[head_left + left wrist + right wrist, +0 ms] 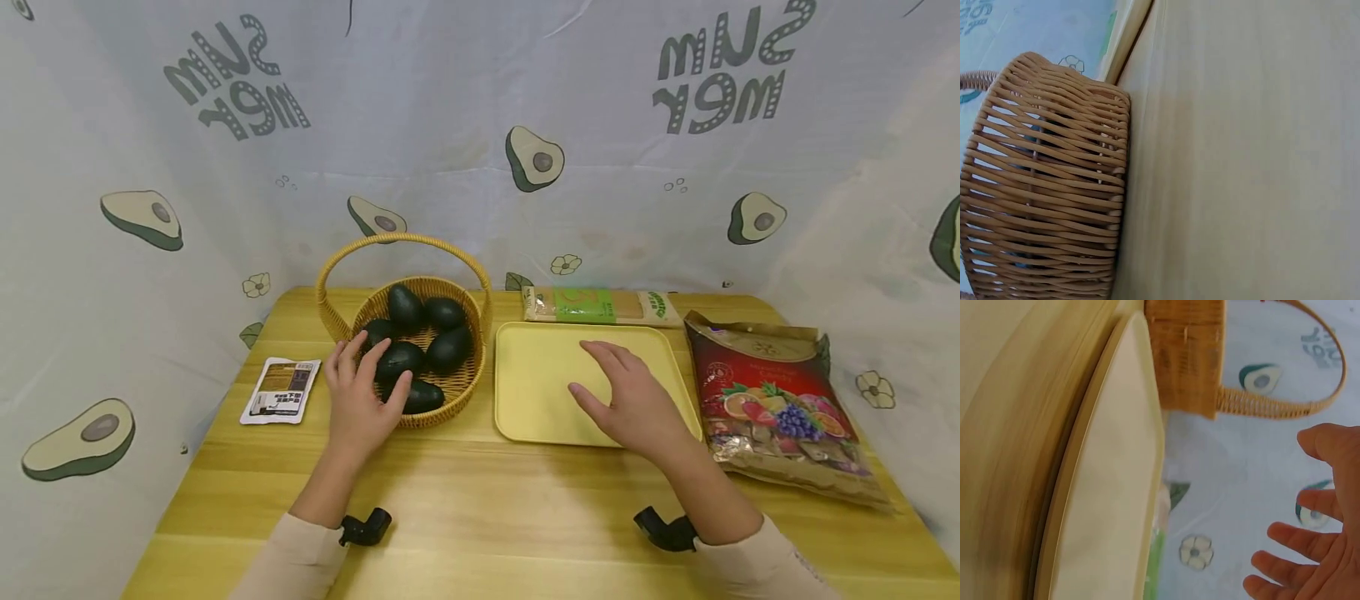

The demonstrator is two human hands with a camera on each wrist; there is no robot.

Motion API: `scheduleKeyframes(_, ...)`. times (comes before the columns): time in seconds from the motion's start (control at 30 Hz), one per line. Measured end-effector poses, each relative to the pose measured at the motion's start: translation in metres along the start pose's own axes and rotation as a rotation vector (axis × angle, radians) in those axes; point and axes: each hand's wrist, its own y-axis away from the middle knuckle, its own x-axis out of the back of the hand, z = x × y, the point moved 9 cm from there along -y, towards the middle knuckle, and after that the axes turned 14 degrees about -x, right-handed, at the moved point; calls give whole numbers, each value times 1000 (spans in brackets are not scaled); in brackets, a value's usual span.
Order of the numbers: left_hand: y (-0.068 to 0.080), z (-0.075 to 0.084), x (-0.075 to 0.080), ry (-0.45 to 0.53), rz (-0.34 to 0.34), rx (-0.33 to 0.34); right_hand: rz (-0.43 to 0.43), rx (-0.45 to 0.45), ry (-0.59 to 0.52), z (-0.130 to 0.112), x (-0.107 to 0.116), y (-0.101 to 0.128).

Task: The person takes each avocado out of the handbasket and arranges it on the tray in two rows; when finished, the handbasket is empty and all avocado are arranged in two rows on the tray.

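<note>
A woven basket (459,385) with a hoop handle stands on the wooden table (480,500) and holds several dark green avocados (448,348). My left hand (371,373) reaches over the basket's near-left rim, fingers spread and loosely bent above the front avocados, gripping nothing that I can see. My right hand (600,371) hovers open, palm down, over the empty yellow tray (532,375) to the right of the basket. The left wrist view shows only the basket's wall (1047,187). In the right wrist view the open hand (1316,506) is above the tray (1110,487).
A flat noodle pack (600,306) lies behind the tray. A large fruit-printed snack bag (772,408) lies at the tray's right. A small sachet (281,390) sits left of the basket. An avocado-print cloth (480,125) walls in the table on three sides.
</note>
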Motion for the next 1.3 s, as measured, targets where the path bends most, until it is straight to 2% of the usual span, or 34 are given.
scheduleKeyframes(0.13,12,-14,4,127,139,105,-14,70,-50,-29,-15,2)
scheduleKeyframes(0.3,22,-32,2,278,254,255,-65,153,-95,-66,-33,1)
scheduleKeyframes(0.47,25,-48,0,361,321,336,-154,210,-121,-101,-56,-7)
scheduleKeyframes(0.63,26,-63,-3,429,349,415,-279,252,-141,-135,-81,-18)
scheduleKeyframes(0.9,32,-76,-13,546,395,488,-457,292,-91,-175,-119,-40)
scheduleKeyframes(1.07,33,-78,-21,610,385,472,-507,273,-36,-182,-140,-52)
scheduleKeyframes(1.3,36,-78,-26,626,377,446,-572,238,61,-183,-161,-58)
